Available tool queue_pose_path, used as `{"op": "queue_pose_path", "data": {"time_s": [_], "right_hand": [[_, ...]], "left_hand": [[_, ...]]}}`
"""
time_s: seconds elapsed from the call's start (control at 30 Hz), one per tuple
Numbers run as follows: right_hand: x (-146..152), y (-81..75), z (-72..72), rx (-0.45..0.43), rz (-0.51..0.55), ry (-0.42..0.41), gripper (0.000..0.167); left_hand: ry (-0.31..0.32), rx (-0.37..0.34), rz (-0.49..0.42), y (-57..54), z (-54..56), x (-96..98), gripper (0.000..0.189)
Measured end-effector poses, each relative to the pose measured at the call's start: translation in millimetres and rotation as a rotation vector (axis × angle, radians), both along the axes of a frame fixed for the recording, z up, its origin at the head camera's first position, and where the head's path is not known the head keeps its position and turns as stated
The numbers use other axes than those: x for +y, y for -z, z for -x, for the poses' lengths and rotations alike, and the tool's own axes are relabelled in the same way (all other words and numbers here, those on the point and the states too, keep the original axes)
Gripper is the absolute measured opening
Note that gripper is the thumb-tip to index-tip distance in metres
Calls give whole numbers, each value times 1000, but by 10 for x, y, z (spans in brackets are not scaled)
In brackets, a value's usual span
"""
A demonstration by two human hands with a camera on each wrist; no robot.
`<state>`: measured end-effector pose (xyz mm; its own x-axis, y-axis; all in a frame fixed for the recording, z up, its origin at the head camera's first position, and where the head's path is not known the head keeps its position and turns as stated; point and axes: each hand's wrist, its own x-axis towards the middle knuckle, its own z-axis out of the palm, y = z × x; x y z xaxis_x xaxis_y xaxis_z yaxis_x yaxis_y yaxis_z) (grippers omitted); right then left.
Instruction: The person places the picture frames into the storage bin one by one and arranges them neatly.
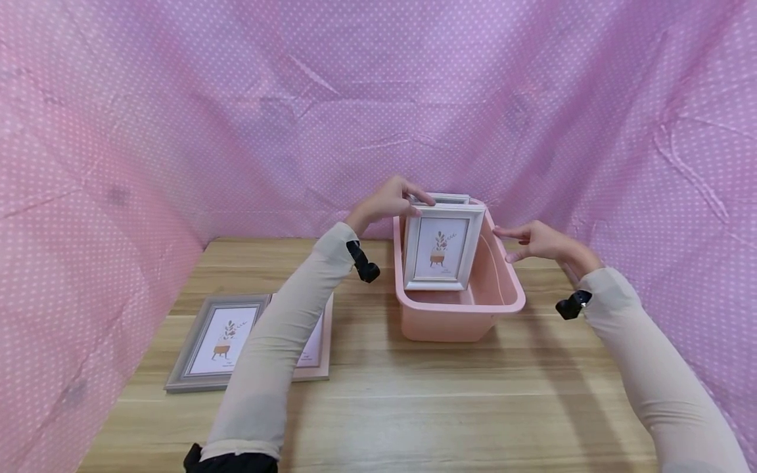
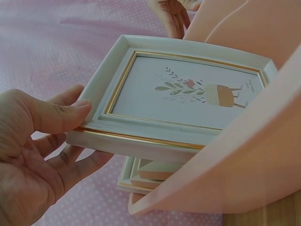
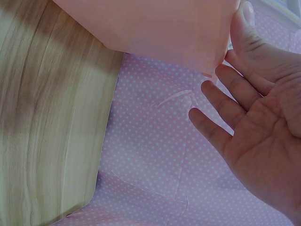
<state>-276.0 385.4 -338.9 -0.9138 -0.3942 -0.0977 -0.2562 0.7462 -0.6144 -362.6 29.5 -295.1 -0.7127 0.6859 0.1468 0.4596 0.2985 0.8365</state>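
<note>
My left hand pinches the top edge of a white picture frame, thumb on its front and fingers behind. This frame has a thin gold inner border round a potted-plant print. It stands tilted inside a pink plastic tub. Behind it in the tub is another white frame, mostly hidden; the left wrist view shows the edges of stacked frames there. My right hand touches the tub's right rim with thumb and index fingertips, its other fingers spread loosely in the right wrist view.
On the table's left lie a grey picture frame and a pink picture frame, partly covered by my left sleeve. The wooden table ends at a pink polka-dot cloth behind and at the sides.
</note>
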Motion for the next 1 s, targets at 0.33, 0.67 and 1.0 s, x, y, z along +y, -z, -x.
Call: {"op": "queue_pose_path", "data": {"time_s": [0.33,0.67,1.0], "right_hand": [[0,9,2,8,10,10,71],[-14,22,30,25,3,0,68],[-22,22,26,32,6,10,68]], "left_hand": [[32,-52,61,110,80,15,35],[44,-52,133,206,100,45,38],[52,-10,162,305,166,91,36]]}}
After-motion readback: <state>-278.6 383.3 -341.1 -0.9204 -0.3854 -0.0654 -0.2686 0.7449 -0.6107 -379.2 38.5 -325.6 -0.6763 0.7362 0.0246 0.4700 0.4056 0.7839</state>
